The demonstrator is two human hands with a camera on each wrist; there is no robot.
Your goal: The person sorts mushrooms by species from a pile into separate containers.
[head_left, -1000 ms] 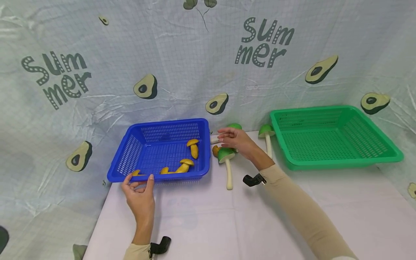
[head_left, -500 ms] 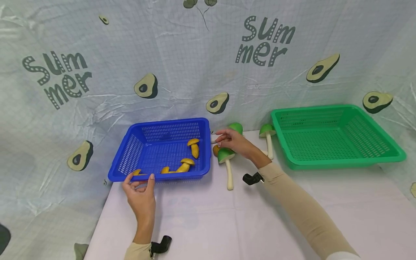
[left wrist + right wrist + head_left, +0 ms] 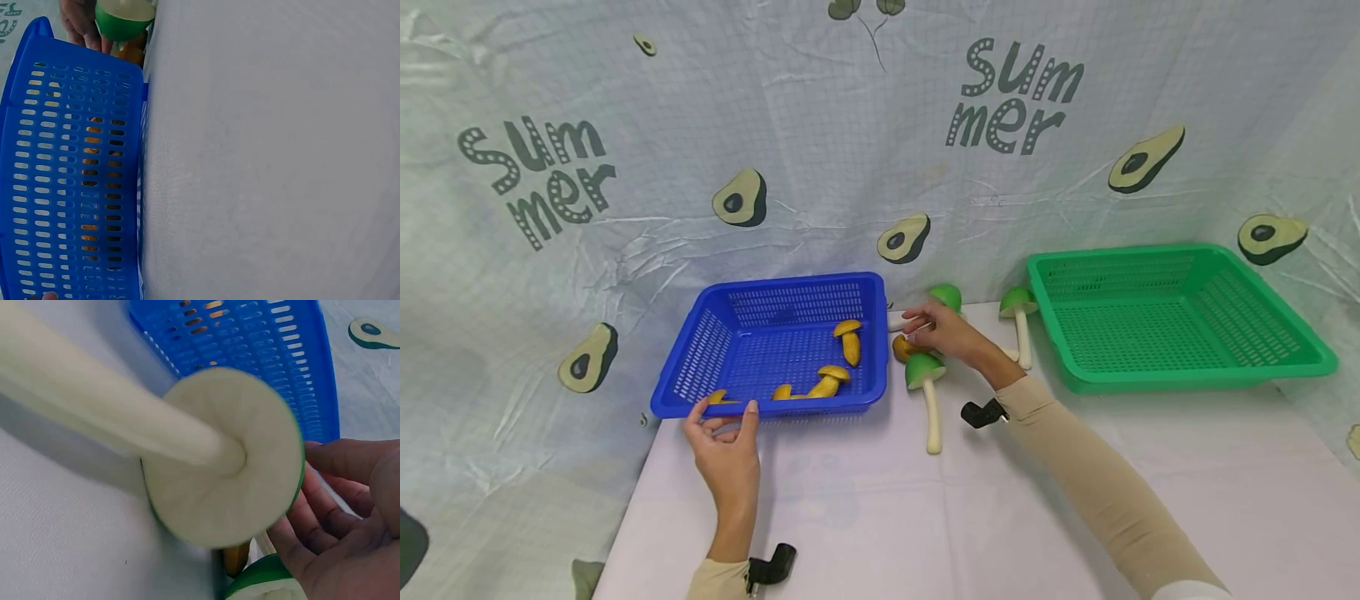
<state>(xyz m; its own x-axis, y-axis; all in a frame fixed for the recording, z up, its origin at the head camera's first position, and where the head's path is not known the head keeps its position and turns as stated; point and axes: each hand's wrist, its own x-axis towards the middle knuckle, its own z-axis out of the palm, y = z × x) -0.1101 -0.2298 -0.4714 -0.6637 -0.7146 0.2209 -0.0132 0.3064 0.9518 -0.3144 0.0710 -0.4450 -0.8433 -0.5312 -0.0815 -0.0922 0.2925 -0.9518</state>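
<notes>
At the front rim of the blue basket (image 3: pixel 790 333), my left hand (image 3: pixel 725 467) grips the edge between thumb and fingers. Inside lie several yellow mushrooms (image 3: pixel 824 382), partly hidden by the front wall. My right hand (image 3: pixel 951 333) hovers right of the basket, fingers loosely bent over a brown mushroom (image 3: pixel 904 348). Just in front lies a green-capped mushroom (image 3: pixel 926 372), its pale stem toward me. In the right wrist view its cap (image 3: pixel 225 456) covers part of the thumb and fingers; contact there is unclear.
A green basket (image 3: pixel 1180 333) stands on the right. Beside it lies another green-capped mushroom (image 3: pixel 1017 304); one more green cap (image 3: pixel 946 295) shows behind my right hand. A printed cloth (image 3: pixel 820 150) hangs behind the white table (image 3: pixel 850 517).
The nearest green-capped mushroom has shifted slightly toward me, and more of the brown mushroom now shows. My right hand has moved only a little. My left hand stays on the basket rim.
</notes>
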